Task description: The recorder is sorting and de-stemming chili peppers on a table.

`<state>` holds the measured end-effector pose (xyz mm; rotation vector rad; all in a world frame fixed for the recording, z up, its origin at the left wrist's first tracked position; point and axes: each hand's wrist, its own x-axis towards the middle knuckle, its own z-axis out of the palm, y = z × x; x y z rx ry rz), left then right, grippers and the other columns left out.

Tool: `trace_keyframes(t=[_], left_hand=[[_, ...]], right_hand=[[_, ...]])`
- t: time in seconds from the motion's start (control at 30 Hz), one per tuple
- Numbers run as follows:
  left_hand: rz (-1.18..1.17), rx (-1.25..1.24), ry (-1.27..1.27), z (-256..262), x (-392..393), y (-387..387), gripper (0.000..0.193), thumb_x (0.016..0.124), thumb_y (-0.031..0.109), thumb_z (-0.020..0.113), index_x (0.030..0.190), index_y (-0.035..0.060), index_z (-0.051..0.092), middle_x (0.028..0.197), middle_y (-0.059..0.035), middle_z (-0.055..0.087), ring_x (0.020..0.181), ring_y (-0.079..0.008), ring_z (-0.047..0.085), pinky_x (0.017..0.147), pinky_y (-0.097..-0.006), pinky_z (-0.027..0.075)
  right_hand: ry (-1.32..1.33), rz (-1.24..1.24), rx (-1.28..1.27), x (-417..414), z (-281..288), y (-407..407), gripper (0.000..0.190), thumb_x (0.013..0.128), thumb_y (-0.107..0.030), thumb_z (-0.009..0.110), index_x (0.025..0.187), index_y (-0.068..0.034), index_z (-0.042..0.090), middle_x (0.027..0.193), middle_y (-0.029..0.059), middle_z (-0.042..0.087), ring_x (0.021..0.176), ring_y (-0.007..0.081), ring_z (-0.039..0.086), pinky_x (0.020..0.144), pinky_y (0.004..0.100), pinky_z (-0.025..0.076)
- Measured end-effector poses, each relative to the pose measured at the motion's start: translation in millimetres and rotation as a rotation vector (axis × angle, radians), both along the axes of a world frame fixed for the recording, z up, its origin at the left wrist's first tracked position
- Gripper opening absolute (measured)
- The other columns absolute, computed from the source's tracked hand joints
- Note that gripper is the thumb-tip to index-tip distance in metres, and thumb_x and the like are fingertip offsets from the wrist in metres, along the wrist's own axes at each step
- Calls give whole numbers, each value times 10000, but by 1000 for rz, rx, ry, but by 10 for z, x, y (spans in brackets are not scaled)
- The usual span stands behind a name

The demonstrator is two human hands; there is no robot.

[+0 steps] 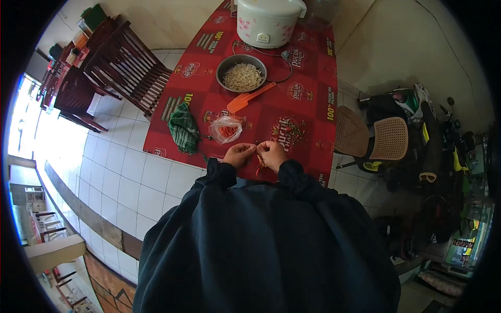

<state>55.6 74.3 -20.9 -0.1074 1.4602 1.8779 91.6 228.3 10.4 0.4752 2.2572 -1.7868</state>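
My left hand (239, 154) and my right hand (272, 153) meet over the front of the table, thumbs and fingertips pinched together. Between them is a small piece, mostly hidden by the fingers. Small red and yellowish chili peppers (260, 168) show just below my right hand; whether they lie on the table or hang from the palm I cannot tell. Beyond my left hand sits a clear plastic bag (235, 137) with cut red pieces (227, 131), probably chilies, inside. Past my right hand lies a loose scatter of green stems and bits (291, 131).
A red printed tablecloth (258, 107) covers the table. Farther back are an orange spatula (250, 98), a metal bowl (220, 80) of bean sprouts (242, 77) and a white rice cooker (266, 25) with its cord. A green checked cloth (184, 129) lies left. Chairs (125, 70) and a motorbike (415, 101) flank the table.
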Motion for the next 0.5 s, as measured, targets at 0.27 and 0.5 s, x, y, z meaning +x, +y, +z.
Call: trace_keyframes(t=[0.27, 0.5], left_hand=[[52, 342, -238, 94, -42, -64, 172, 880, 165, 547, 995, 41, 574, 795, -14, 592, 646, -111, 536, 589, -249, 433], [-48, 17, -85, 47, -75, -2, 188, 850, 217, 607, 951, 58, 603, 689, 19, 563, 541, -62, 493, 486, -204, 397]], right_hand=[[-96, -143, -389, -40, -8, 82, 118, 869, -133, 580, 850, -17, 574, 688, 17, 563, 557, 80, 506, 509, 222, 427], [63, -118, -127, -43, -79, 23, 104, 851, -110, 589, 856, -8, 605, 704, 35, 587, 584, 111, 545, 543, 254, 456]])
